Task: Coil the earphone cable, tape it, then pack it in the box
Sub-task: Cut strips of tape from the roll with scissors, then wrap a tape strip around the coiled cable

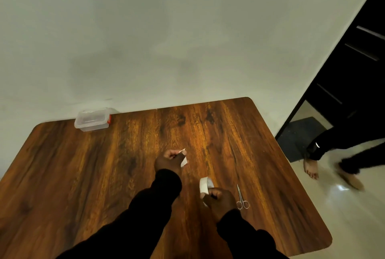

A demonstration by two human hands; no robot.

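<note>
Left hand fingers pinch tape strip; right hand grips tape roll. Scissors at 3 o'clock of the roll, box at 10 on worktop.

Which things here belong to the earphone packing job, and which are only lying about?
For the job:
- tape roll, in the right hand
- white tape piece, in the left hand
- clear box, lid on, at the table's far edge
- scissors, likely for cutting tape

Not part of it:
- another person's legs on the floor

No earphone cable is visible.
</note>
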